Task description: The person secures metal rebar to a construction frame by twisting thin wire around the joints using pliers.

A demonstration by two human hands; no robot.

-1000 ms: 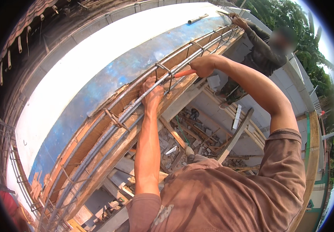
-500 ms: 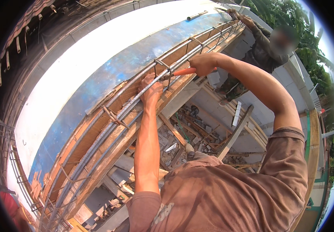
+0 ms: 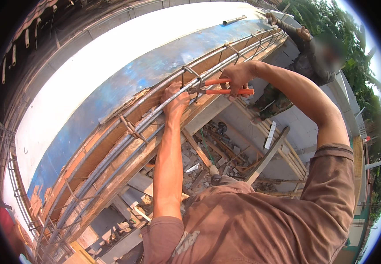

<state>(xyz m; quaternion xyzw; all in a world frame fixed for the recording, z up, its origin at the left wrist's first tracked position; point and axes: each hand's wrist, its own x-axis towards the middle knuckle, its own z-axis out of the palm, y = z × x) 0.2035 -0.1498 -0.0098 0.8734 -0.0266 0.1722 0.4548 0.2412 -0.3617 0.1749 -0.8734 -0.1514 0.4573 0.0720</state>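
Note:
My right hand grips a pair of pincers by its two orange handles, which are spread apart. The dark jaws lie at the steel bars of a long rebar cage, close to my left hand. Reaching in among those bars, my left hand is closed beside the jaws, and one bar crosses in front of it. Whatever its fingers hold is hidden. The cage runs along a wooden formwork board, with ties and stirrups across the bars.
Beyond the cage lies a blue-stained panel beside a white surface. A short pipe rests there. Another person is at the far right end. Below are rubble and slanted wooden props.
The pincers' handles have spread from close together to wide apart, and my right hand's fingers have loosened around them. My left hand stays at the same spot on the cage.

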